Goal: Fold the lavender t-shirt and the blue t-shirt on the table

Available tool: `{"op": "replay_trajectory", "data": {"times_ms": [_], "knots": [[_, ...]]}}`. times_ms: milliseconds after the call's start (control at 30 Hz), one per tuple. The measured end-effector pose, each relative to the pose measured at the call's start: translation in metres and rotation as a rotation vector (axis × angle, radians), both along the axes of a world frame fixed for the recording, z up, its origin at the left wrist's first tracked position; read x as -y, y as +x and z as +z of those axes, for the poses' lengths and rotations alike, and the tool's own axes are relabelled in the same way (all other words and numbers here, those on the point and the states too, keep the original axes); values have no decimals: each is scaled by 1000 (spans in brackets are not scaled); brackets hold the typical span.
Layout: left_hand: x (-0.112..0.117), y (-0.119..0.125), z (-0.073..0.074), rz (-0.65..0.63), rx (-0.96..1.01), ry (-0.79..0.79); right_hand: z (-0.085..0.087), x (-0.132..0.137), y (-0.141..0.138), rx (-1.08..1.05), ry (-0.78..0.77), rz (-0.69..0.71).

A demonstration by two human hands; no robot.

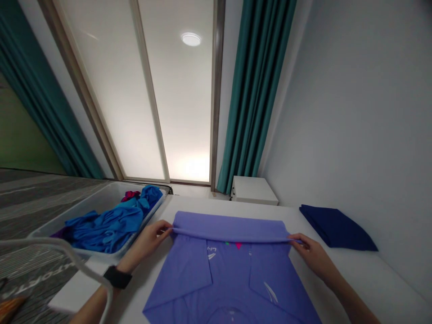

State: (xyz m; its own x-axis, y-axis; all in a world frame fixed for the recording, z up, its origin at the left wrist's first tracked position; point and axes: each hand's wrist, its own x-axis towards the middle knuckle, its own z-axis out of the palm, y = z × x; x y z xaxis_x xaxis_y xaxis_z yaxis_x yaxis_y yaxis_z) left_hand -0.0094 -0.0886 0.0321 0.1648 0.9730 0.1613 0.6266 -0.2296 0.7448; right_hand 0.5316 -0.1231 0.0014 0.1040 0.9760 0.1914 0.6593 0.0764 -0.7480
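A purple shirt lies spread on the white table, its sleeves folded inward and its far end turned over in a flat band. Small white marks and a pink and green print show on it. At the left end of the band's edge, my left hand pinches the fabric between thumb and fingers; a black watch sits on that wrist. My right hand pinches the same edge at its right end. The edge runs nearly straight between both hands. The shirt's near part is cut off by the frame.
A folded navy garment lies at the table's right, near the wall. Left of the table stands a clear plastic bin with blue and red clothes. A white cable arcs across the lower left. Beyond the table is a white cabinet.
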Motion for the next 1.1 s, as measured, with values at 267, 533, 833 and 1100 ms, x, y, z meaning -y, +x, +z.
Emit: {"op": "replay_trajectory", "data": {"times_ms": [267, 533, 833, 1100], "knots": [[15, -4, -4, -83, 41, -41, -8, 12, -9, -58, 23, -65], [9, 0, -20, 44, 84, -48, -35, 3, -6, -30, 128, -156], [9, 6, -18, 103, 179, -24, -35, 6, -4, 61, 171, -90], [13, 3, -17, 84, 170, -3, -35, 7, -2, 141, 160, -29]]}}
